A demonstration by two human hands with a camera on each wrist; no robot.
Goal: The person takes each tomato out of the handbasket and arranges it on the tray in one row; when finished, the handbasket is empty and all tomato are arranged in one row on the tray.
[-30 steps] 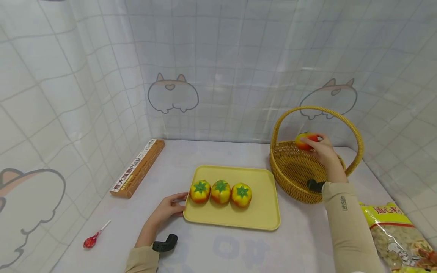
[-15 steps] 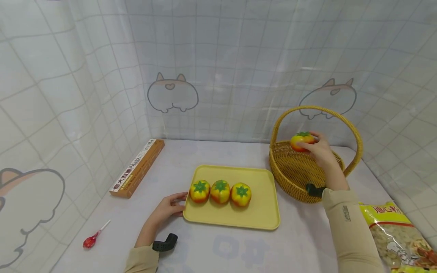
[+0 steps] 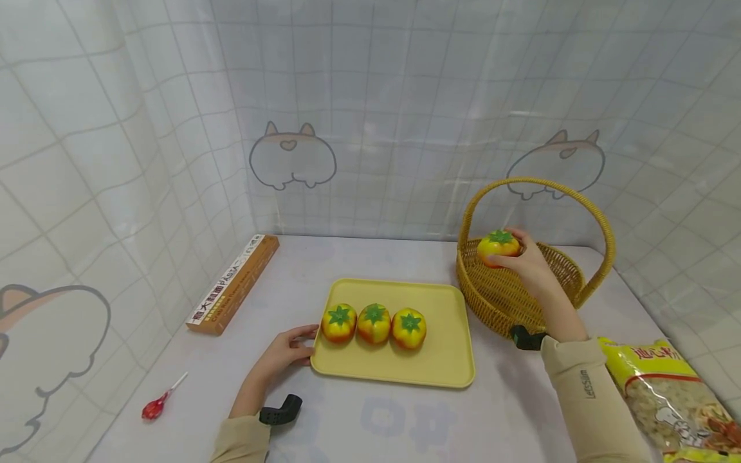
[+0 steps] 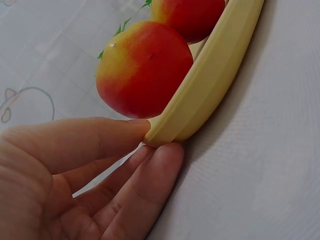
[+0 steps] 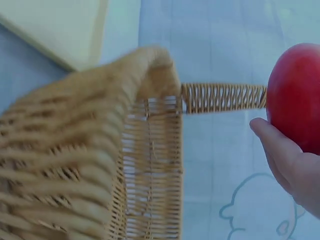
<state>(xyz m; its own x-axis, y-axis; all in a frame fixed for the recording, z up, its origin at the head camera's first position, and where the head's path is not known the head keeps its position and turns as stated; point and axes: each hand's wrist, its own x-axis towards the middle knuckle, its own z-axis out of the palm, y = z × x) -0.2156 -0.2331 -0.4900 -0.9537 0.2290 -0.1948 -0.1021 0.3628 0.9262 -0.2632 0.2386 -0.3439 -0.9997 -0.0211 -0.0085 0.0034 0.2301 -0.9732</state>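
My right hand (image 3: pixel 531 262) grips a yellow-and-red toy tomato (image 3: pixel 495 247) with a green star-shaped leaf, above the left part of a wicker basket (image 3: pixel 486 307). In the right wrist view the tomato's red side (image 5: pixel 297 100) shows at the right edge, with the thumb beneath it. My left hand (image 3: pixel 282 352) pinches the left rim of a yellow tray (image 3: pixel 446 334); in the left wrist view the thumb lies on the rim and a finger under it. Three similar tomatoes (image 3: pixel 374 325) sit in a row in the tray's left and middle part.
The basket's tall handle (image 3: pixel 547 184) arches over the right hand. A long pasta box (image 3: pixel 234 286) lies at the back left, a red lollipop (image 3: pixel 155 408) at the front left. A yellow-topped food bag (image 3: pixel 666 392) lies right of the right sleeve. Tiled curtains surround the table.
My right hand has moved left with the tomato, from the basket's back middle to its left part, and the leaf has turned upward. The left hand and tray have stayed put.
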